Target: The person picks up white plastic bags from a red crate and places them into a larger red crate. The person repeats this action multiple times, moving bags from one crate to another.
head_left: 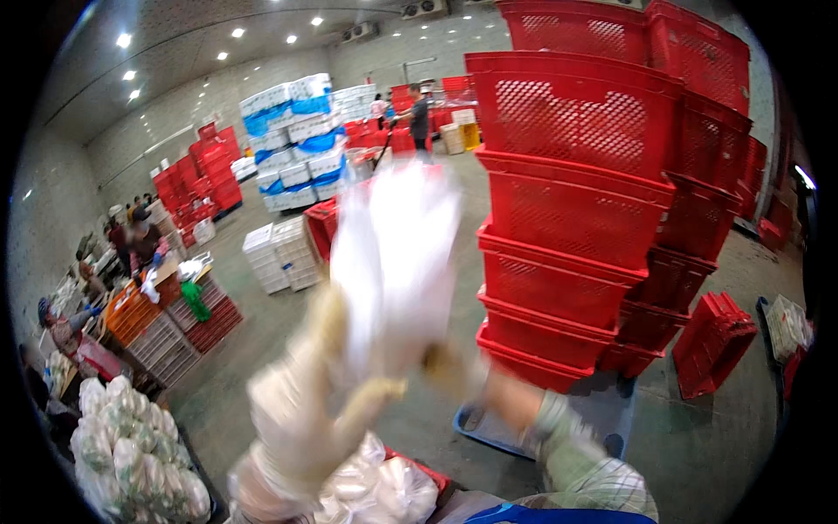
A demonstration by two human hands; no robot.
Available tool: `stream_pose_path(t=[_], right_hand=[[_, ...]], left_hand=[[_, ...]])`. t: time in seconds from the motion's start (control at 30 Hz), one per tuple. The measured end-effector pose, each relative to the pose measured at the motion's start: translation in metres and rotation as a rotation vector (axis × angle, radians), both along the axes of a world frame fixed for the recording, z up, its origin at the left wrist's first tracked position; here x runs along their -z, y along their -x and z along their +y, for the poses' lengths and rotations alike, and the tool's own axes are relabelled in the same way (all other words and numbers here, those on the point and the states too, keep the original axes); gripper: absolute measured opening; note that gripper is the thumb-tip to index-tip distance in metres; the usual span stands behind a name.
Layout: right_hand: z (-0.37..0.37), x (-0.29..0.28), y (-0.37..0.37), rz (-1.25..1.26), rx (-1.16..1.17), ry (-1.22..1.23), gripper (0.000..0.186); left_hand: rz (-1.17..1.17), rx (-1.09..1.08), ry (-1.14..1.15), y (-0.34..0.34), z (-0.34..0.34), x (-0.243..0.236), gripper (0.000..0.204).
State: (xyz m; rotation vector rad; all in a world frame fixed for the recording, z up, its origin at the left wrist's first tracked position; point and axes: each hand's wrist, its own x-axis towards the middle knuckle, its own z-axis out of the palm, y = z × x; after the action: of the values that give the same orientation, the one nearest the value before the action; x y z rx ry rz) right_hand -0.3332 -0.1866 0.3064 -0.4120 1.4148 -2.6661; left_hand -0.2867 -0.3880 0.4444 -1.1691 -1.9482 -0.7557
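A white, limp, sheet-like bundle [397,253], badly smeared by motion, stands up in front of me; it may be thin plastic or cloth. My right hand [456,368], gloved and blurred, is closed at its lower right edge. My left hand [301,410], in a pale glove, is close against the bundle's left side with fingers stretched upward and thumb spread apart. Below my hands are white, shiny plastic-wrapped lumps [380,487] beside a red crate edge [419,467].
Tall stacks of red perforated crates [567,210] stand close on the right, on a blue pallet [602,410]. Another red crate [714,345] rests tilted on the floor. At lower left, bagged white produce [135,450] is piled. Several people work farther off at left and back.
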Motion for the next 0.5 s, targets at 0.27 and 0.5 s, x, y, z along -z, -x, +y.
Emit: stream_pose_path(t=[0.27,0.5], right_hand=[[0.229,-0.300,0.064,0.658,0.830,0.222,0.057],[0.083,-0.021,0.091,0.177,0.010,-0.445,0.049]], left_hand=[[-0.239,0.001,-0.372,0.030,-0.044,0.035,0.064],[-0.560,-0.562,-0.334,-0.012,-0.188,0.192,0.074]])
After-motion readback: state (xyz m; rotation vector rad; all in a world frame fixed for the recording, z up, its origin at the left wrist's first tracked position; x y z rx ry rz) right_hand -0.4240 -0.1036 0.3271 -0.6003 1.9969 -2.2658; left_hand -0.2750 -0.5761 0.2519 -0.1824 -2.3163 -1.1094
